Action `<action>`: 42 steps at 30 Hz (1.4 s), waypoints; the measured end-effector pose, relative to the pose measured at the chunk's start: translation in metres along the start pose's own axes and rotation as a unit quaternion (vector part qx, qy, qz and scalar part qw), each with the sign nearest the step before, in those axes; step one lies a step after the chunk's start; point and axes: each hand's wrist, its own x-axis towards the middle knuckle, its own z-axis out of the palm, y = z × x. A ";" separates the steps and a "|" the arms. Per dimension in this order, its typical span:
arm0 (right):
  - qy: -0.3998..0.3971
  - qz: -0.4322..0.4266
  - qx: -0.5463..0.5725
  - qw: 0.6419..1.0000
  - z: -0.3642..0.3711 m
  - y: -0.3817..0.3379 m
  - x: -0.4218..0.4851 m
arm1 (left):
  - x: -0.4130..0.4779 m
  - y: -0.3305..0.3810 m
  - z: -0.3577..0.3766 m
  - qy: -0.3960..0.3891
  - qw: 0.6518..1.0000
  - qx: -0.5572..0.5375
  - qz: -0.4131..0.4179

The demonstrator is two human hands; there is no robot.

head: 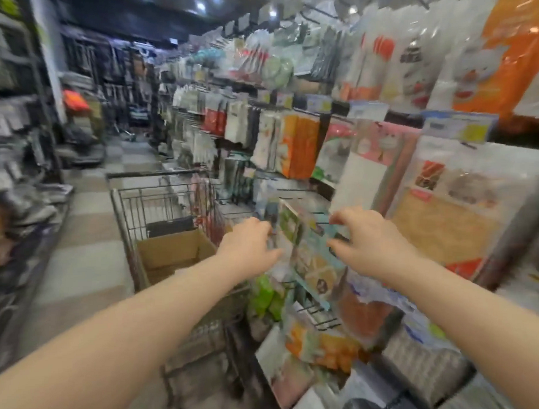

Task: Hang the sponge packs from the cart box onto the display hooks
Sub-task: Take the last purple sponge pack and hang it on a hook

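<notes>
Both arms reach toward the display rack on the right. A sponge pack (307, 252) with a teal edge and yellow-brown sponges hangs between the hands at a display hook (321, 223). My left hand (251, 245) touches the pack's left side, fingers curled against it. On the pack's right, my right hand (368, 237) has thumb and fingers apart around its top corner. The frame is motion-blurred, so the exact grip is unclear. An open cardboard box (171, 252) sits in the wire cart (129, 216) to the left.
More packs, green (263, 294) and orange (324, 350), hang on wire hooks below the hands. Shelves of packaged goods line both sides of the aisle. The checkered floor (92, 212) runs ahead past the cart.
</notes>
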 end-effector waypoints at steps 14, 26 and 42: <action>-0.189 -0.028 0.069 0.979 0.227 -0.163 0.163 | 0.009 -0.286 0.071 -0.082 0.974 -0.012 -0.211; -0.280 -0.038 0.106 0.953 0.372 -0.163 0.298 | 0.101 -0.372 0.147 -0.118 0.955 -0.039 -0.268; -0.450 -0.055 0.104 0.885 0.571 -0.132 0.482 | 0.285 -0.473 0.258 -0.256 0.895 -0.039 -0.364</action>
